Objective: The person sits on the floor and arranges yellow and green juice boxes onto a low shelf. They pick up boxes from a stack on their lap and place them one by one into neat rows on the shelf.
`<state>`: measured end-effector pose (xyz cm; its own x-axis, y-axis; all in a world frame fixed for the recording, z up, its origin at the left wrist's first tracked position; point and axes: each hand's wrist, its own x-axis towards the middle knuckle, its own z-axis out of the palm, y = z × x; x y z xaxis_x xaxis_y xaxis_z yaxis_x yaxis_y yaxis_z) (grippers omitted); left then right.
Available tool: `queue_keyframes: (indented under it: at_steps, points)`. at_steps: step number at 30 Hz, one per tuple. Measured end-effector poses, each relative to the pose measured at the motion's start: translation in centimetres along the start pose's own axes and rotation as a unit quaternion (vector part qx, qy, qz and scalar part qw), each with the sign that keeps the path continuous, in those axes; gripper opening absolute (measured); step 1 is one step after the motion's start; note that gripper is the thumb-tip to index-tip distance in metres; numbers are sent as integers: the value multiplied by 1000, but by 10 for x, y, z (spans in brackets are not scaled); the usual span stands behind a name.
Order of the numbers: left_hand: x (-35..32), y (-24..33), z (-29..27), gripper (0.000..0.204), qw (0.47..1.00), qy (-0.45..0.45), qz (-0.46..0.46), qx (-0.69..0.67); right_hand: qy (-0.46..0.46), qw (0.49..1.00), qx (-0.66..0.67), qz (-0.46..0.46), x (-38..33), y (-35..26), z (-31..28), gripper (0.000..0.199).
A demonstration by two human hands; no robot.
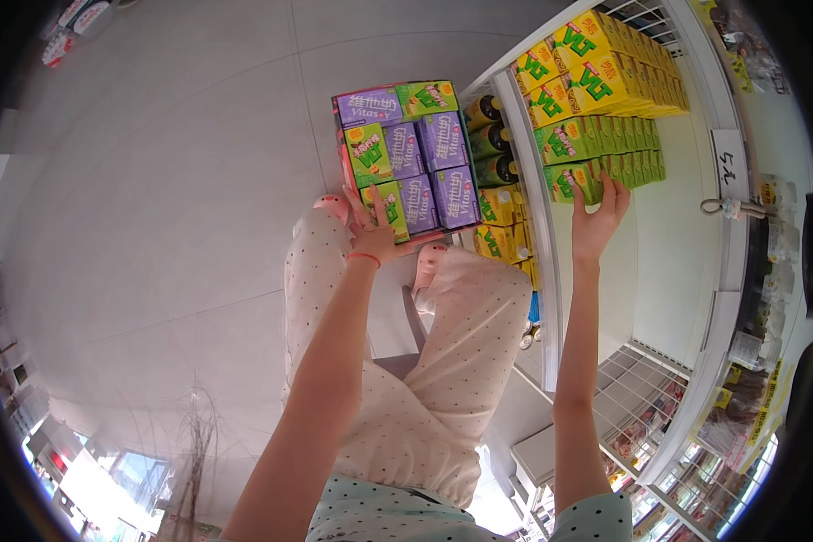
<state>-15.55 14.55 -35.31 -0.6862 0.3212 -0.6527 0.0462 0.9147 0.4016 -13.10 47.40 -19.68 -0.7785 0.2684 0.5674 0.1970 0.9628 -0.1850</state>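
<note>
An open carton box with a reddish rim (338, 126) stands ahead of my feet, packed with purple drink packs (446, 140) and green drink packs (367, 155). My left hand (373, 233) is at its near left corner, two stretched fingers apart against the nearest green pack and the rim; the other fingers are mostly hidden. At the shelf on the right, my right hand (602, 210) has its thumb and fingers around a green drink pack (565, 181) at the near end of the lower green row. Another green row (569, 137) lies directly above it.
Yellow drink packs (594, 77) are stacked beyond the green rows on the white shelf (596, 298). Dark bottles (492, 140) and more yellow packs (497, 242) fill the lower level. Wire racks (646, 388) stand at the lower right. Grey tiled floor (181, 181) spreads left.
</note>
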Motion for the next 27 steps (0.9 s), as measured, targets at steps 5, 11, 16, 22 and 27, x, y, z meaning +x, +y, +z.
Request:
queue_keyframes:
  at_steps: [5,11,16,22,27]
  points:
    - [-5,1,-3,123,1000,16,-18,17,16,987,-155,-39,-2,-17,12,59]
    - [-23,28,-21,145,995,52,-73,46,54,983,-177,3,-1,-25,17,56]
    - [-20,19,-16,140,992,46,-115,3,3,971,237,0,-9,-113,29,34]
    - [-22,21,0,136,984,173,-35,11,-384,881,264,80,-73,-153,135,51]
    - [-18,-2,20,137,967,251,36,-36,-575,736,241,262,-83,-195,140,83]
